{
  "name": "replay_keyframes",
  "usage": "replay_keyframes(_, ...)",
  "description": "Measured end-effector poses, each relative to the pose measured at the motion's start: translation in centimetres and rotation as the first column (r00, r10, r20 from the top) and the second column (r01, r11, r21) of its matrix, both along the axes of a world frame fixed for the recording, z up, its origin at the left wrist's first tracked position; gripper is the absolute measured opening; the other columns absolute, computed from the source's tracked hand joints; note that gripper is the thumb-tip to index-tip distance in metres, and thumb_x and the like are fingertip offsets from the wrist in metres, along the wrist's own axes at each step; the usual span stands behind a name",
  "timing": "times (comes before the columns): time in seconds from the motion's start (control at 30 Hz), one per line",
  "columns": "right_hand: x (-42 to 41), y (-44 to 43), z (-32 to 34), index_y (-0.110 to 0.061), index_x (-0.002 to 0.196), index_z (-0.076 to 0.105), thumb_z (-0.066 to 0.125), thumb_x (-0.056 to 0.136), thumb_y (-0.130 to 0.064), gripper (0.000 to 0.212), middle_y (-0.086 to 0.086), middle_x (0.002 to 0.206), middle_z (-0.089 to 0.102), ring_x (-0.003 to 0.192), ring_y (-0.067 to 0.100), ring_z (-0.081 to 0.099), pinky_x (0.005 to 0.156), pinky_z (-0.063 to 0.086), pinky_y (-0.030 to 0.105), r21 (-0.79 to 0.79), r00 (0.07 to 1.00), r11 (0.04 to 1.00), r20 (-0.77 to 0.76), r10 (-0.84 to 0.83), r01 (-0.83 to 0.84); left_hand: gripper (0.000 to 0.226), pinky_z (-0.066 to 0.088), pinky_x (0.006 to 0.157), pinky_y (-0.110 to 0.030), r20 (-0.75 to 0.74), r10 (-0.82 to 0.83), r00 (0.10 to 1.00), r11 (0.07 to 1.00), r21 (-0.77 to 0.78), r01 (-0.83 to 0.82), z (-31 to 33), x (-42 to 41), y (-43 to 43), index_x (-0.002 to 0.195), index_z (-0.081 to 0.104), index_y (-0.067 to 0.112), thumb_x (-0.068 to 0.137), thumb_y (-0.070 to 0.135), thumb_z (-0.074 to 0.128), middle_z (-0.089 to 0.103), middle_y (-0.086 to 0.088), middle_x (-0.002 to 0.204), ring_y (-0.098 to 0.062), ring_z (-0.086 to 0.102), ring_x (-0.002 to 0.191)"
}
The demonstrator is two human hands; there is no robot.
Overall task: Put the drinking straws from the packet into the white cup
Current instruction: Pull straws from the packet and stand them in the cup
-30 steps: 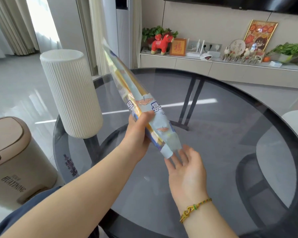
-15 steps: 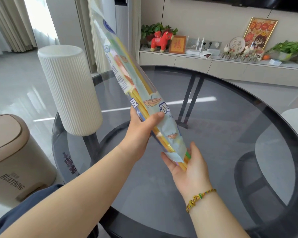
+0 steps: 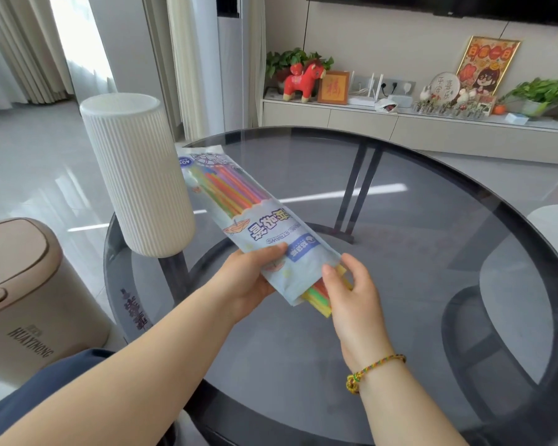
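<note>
The white cup (image 3: 137, 175) stands at the round glass bench's (image 3: 432, 252) left edge, open glass spreading to its right. Just right of the cup, the left hand (image 3: 248, 278) grips the packet (image 3: 255, 226) in the air; the right hand (image 3: 351, 294) pinches the straws (image 3: 318, 296) poking from its near mouth. The straws' tips are partly hidden.

One packet (image 3: 255, 226) of many coloured straws (image 3: 319, 296), too bunched to be counted, is seen at centre. One white cup (image 3: 136, 175) is seen at 10 o'clock on one glass desk (image 3: 416, 284). Two hands, left (image 3: 248, 284) and right (image 3: 355, 304), are counted.
</note>
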State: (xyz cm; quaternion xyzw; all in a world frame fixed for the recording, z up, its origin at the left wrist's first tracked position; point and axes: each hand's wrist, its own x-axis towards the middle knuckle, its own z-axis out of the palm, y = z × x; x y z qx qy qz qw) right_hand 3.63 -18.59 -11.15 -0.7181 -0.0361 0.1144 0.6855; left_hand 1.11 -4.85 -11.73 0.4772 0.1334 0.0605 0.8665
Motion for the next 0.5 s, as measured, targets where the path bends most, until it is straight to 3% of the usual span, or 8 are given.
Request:
replay_keyframes(0.07, 0.1, -0.1, -0.1, -0.010, 0.134, 0.033, 0.056, 0.086, -0.021, 0.054, 0.000, 0.124, 0.050, 0.105, 0.018, 0.055, 0.082, 0.047, 0.034, 0.018, 0.995, 0.998, -0.086, 0.054, -0.052, 0.016, 0.059, 0.058, -0.029, -0.005, 0.019, 1.000, 0.999, -0.027, -0.019, 0.0, -0.3, 0.4, 0.093, 0.061, 0.010, 0.085, 0.002, 0.050, 0.075, -0.001, 0.074, -0.016, 0.071, 0.068)
replay_keyframes(0.13, 0.2, -0.4, 0.2, -0.003, 0.129, 0.039, 0.058, 0.085, -0.022, 0.051, 0.012, 0.119, 0.059, 0.093, 0.022, 0.062, 0.066, 0.053, 0.034, 0.116, 0.963, 0.986, -0.229, 0.140, -0.116, 0.016, 0.059, 0.057, -0.030, -0.006, 0.014, 1.000, 0.999, -0.036, -0.014, 0.0, -0.5, 0.6, 0.091, 0.062, 0.010, 0.085, 0.002, 0.050, 0.075, -0.001, 0.073, -0.016, 0.071, 0.067)
replay_keyframes(0.23, 0.3, -1.2, 0.8, -0.005, 0.091, 0.061, 0.056, 0.085, -0.029, 0.025, 0.006, 0.066, 0.071, 0.050, 0.014, 0.066, 0.042, 0.053, 0.024, 0.168, 0.872, 0.940, -0.354, 0.339, -0.298, 0.016, 0.059, 0.057, -0.029, 0.009, -0.002, 1.000, 0.999, -0.046, 0.002, -0.2, -0.6, 0.6, 0.090, 0.062, 0.010, 0.084, 0.002, 0.049, 0.075, -0.001, 0.073, -0.017, 0.071, 0.067)
replay_keyframes(0.37, -0.4, -1.0, 0.8, -0.007, 0.076, 0.057, 0.051, 0.086, -0.035, 0.031, 0.003, 0.045, 0.066, 0.036, 0.012, 0.061, 0.033, 0.048, 0.018, 0.202, 0.757, 0.882, -0.455, 0.469, -0.425, 0.015, 0.059, 0.058, -0.028, 0.041, -0.007, 0.999, 0.998, -0.069, 0.010, -0.1, 0.0, 0.7, 0.089, 0.062, 0.009, 0.085, 0.004, 0.049, 0.075, -0.002, 0.073, -0.016, 0.071, 0.068)
replay_keyframes(0.5, -0.4, -0.7, 0.5, -0.008, 0.068, 0.053, 0.048, 0.089, -0.033, 0.033, 0.000, 0.037, 0.060, 0.030, 0.009, 0.056, 0.028, 0.041, 0.014, 0.204, 0.758, 0.880, -0.448, 0.474, -0.429, 0.015, 0.059, 0.058, -0.027, 0.044, -0.053, 0.998, 0.996, -0.076, 0.057, 0.1, 0.5, 0.4, 0.089, 0.062, 0.009, 0.084, 0.004, 0.049, 0.075, -0.002, 0.074, -0.016, 0.071, 0.068)
